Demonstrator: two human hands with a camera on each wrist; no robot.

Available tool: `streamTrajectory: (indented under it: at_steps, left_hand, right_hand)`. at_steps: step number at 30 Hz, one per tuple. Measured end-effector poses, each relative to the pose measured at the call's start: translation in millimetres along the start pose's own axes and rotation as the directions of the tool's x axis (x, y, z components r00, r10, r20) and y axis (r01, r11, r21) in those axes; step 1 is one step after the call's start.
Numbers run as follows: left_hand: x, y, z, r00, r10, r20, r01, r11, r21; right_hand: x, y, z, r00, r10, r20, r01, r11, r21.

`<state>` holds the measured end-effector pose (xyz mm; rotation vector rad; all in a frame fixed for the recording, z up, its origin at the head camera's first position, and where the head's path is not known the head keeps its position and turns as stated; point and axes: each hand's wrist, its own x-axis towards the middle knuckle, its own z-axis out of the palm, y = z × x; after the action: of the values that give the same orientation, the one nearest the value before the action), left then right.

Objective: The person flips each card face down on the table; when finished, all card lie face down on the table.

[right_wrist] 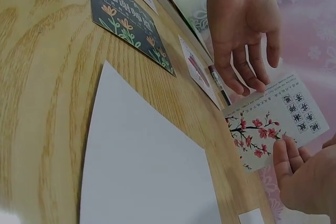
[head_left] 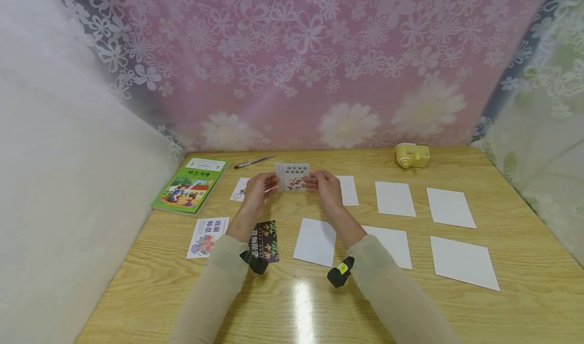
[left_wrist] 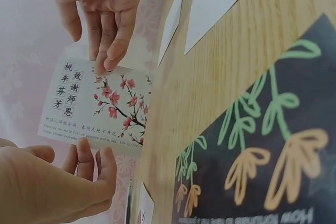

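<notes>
Between my two hands a greeting card with pink blossoms and Chinese characters stands upright near the back of the table. My left hand touches one side edge with its fingertips, the thumb apart from the card. At the opposite edge, the fingers of my right hand touch the card in the same way. The left wrist view shows the blossom branch on the card and both thumbs held away. Whether its lower edge rests on the table cannot be told. A white card with a drawing lies partly hidden behind my left hand.
A black floral card and a white flower card lie near my left forearm. Several blank white cards spread rightward. A green book, a pen and a yellow toy-like object lie farther back.
</notes>
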<state>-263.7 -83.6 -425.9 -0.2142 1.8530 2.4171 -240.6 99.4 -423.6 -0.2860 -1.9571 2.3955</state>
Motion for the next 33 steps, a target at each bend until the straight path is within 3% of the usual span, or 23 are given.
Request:
streamTrajectory:
  at_steps: [5, 9, 13, 17, 24, 33]
  left_hand:
    - [1.4, -2.4, 2.9, 0.999, 0.010, -0.033, -0.010, 1.000, -0.014]
    - [2.2, -3.2, 4.9, 0.999, 0.009, -0.040, -0.010, 1.000, -0.025]
    - [1.9, -3.8, 4.6, 0.999, 0.001, -0.032, -0.001, 1.000, 0.007]
    - [1.9, -6.7, 1.0, 1.000, -0.015, -0.006, 0.016, 0.994, 0.106]
    - [5.2, -14.2, -5.7, 1.000, -0.010, 0.020, 0.003, 0.934, 0.357]
    - [7.0, -16.3, -8.5, 1.000, -0.026, -0.003, 0.024, 0.859, 0.511]
  right_hand:
    - [0.2, 0.8, -0.2, 0.999, 0.006, -0.049, -0.005, 1.000, 0.020]
    - [-0.5, 1.1, -1.0, 0.999, 0.010, -0.044, -0.010, 1.000, 0.018]
    - [-1.3, 2.0, -2.3, 0.999, 0.016, -0.039, -0.018, 0.998, -0.061]
    - [1.0, 6.8, -3.7, 0.999, 0.024, -0.043, -0.032, 0.982, -0.187]
    - [5.3, 14.9, -4.5, 1.000, -0.018, -0.017, 0.010, 0.919, -0.393]
    - [9.3, 21.4, -3.5, 0.998, -0.064, 0.026, 0.067, 0.813, -0.578]
